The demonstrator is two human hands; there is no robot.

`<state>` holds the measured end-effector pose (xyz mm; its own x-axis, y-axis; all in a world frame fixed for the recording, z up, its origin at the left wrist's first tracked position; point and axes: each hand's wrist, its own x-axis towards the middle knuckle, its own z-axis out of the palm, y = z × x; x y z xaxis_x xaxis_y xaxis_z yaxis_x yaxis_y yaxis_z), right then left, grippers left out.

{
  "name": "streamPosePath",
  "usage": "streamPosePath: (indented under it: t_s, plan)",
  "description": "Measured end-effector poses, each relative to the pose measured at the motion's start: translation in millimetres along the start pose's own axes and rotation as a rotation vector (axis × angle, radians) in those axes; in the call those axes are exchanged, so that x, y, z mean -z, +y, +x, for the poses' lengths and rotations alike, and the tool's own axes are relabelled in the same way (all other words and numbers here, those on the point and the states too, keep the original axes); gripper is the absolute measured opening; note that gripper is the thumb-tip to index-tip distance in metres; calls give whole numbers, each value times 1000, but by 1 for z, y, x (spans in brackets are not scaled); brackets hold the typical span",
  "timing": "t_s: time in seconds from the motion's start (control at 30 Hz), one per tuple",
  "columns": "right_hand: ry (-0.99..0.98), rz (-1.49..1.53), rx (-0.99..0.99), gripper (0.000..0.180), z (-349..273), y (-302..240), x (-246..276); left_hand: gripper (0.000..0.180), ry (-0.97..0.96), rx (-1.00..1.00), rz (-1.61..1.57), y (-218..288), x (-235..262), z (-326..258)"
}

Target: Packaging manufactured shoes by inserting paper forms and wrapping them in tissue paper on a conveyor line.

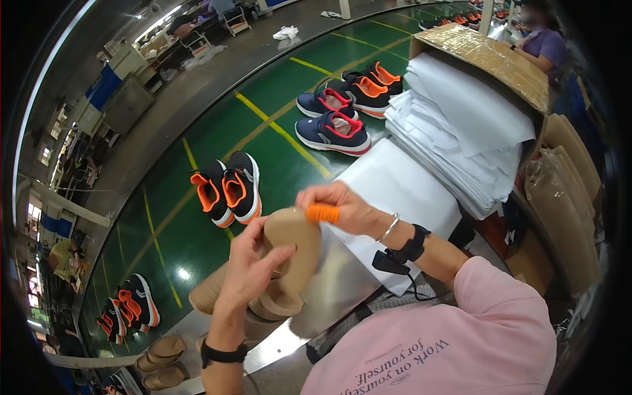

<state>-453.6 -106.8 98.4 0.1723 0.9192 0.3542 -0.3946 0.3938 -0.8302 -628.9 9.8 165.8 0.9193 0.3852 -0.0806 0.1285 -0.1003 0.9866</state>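
Between fingers (322, 192), tan insert (307, 242), long axis upright

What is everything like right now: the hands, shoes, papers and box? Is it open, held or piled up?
Brown insert: held up, partly blurred
Left hand: gripping the brown insert
Right hand: fingers curled at its upper edge
Cardboard box: open at one side
White papers: piled unevenly, partly inside the box
Navy shoes: standing side by side
Nearest black-and-orange shoes: side by side, laid apart from the navy ones

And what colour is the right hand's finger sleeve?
The finger sleeve is orange, clearest in the head view.
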Motion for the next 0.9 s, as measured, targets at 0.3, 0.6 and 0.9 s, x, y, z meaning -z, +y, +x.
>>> streamPosePath:
  t_s: [0.3,0.6,0.9]
  plan:
    - [214,-1522,77,17,-108,73,66,18,507,-155,429,-80,-91,1]
    - [587,-521,-159,7,-106,80,64,25,507,-82,494,-123,-98,-32]
    - [376,-774,-106,12,-88,121,30,24,708,-323,25,-56,-100,-9]
